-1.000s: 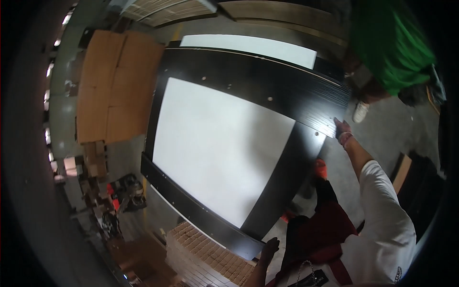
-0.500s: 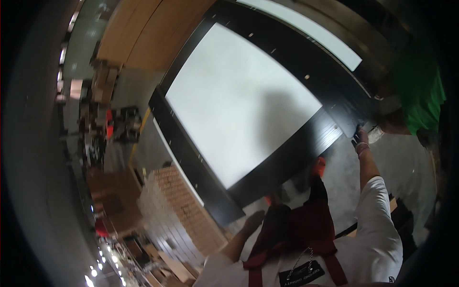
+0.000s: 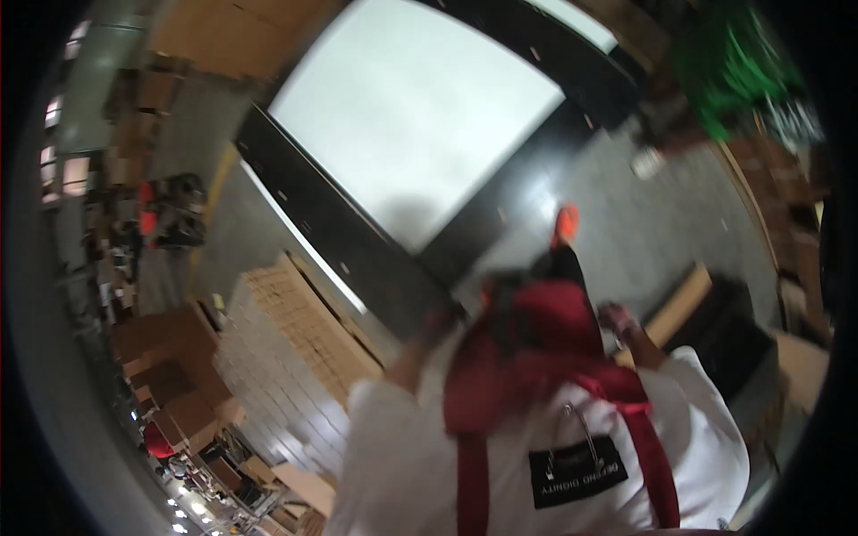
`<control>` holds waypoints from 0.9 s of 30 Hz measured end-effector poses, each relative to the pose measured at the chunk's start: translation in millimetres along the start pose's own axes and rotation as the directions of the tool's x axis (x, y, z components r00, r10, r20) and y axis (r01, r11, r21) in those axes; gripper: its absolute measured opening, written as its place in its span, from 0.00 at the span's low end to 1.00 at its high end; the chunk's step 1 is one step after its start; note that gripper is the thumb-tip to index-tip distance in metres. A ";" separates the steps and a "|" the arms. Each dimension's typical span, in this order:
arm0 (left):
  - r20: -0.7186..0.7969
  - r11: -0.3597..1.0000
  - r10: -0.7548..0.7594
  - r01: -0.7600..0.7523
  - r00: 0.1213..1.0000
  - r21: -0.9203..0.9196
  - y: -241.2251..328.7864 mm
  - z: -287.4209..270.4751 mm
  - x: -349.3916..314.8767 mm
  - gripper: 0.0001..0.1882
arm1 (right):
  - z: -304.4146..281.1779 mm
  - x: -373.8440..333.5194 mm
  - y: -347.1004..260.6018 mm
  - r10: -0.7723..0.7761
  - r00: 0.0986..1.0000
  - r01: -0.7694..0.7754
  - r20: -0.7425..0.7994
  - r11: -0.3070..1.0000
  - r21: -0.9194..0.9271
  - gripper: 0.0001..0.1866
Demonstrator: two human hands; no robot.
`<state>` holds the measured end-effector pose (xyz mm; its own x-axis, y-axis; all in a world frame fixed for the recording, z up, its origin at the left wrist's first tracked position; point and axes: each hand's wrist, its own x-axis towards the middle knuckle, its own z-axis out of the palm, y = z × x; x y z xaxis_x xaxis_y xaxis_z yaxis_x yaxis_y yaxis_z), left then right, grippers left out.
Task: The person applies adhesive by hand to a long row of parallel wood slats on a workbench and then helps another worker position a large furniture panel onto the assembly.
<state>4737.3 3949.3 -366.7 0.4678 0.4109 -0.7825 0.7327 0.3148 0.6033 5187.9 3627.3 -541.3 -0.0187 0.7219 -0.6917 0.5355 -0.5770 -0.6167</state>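
Observation:
A large black frame [image 3: 331,246] around a white panel [image 3: 411,116] lies in front of me. My left hand [image 3: 438,325], smeared by motion, is at the frame's near corner; whether it grips the frame I cannot make out. On the other side of my red apron [image 3: 527,357], my right hand [image 3: 615,317] hangs beside my body, apart from the frame. Its fingers are blurred, and no held thing shows.
Pale stacked flat pieces [image 3: 286,366] stand at my left. A co-worker in a green shirt [image 3: 733,71] is at the far right. Closer on that side is a dark stack [image 3: 715,335] with a light wooden piece [image 3: 679,304]. My orange shoe [image 3: 567,223] is on the grey floor [image 3: 679,219].
My right hand has left the frame's right-hand corner and come back to my side. The view has shifted, with the frame now higher in it. The co-worker's hand is no longer at the frame.

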 end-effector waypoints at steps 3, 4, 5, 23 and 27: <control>-0.064 0.474 0.478 -0.319 0.876 -0.821 -107.3 -1.3 3.3 0.12 | 21.4 -37.1 -45.2 0.201 0.954 -0.277 0.221 0.313 0.909 0.08; -0.085 0.273 0.600 -0.303 0.796 -0.913 -75.4 -9.2 -14.3 0.13 | 34.4 -48.9 -41.8 0.195 0.972 -0.200 0.133 0.383 0.902 0.08; 0.049 0.814 0.383 -0.312 0.922 -0.490 -84.5 -23.0 -14.8 0.14 | 45.2 -58.6 -43.4 0.168 0.983 -0.140 0.070 0.458 0.878 0.07; -0.128 0.994 -0.039 0.051 0.991 0.093 -81.8 75.5 -133.3 0.18 | 165.7 -209.7 -122.3 0.425 0.900 -0.167 -0.090 0.530 0.832 0.04; -0.195 0.975 0.067 -0.022 0.979 0.222 -129.4 91.5 -132.8 0.16 | 203.6 -225.6 -19.0 0.091 0.995 0.021 -0.043 0.232 0.972 0.05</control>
<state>4625.5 3775.7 -355.0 0.4104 0.5900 -0.6954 0.8135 0.1077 0.5714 5010.0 3397.6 -450.0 0.0666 0.6822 -0.7281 -0.6969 -0.4904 -0.5233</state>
